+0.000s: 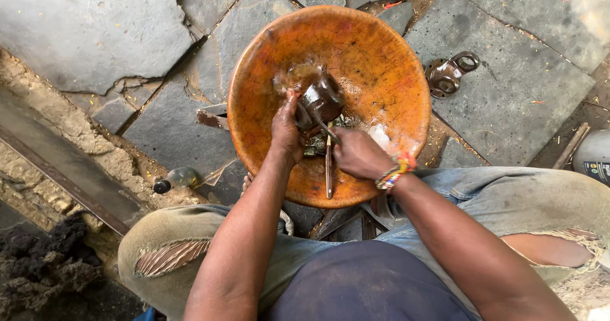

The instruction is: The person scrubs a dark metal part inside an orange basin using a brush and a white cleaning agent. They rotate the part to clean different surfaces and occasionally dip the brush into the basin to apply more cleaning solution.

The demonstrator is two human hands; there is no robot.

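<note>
The left hand [286, 130] has its fingers [293, 100] wrapped around a dark, wet metal part [321, 100], holding it above the middle of a wide orange basin [381, 54], while the right hand [359, 154] is closed around a thin tool [325, 128] whose tip touches the part. In the basin lie a shallow pool of murky liquid, a flat metal strip [329, 168] and some small debris. The basin stands on a cracked stone floor [95, 28], with a rusty flanged yoke [448, 74] just beside its right rim and a small glass bottle [176, 179] lying near the left knee.
</note>
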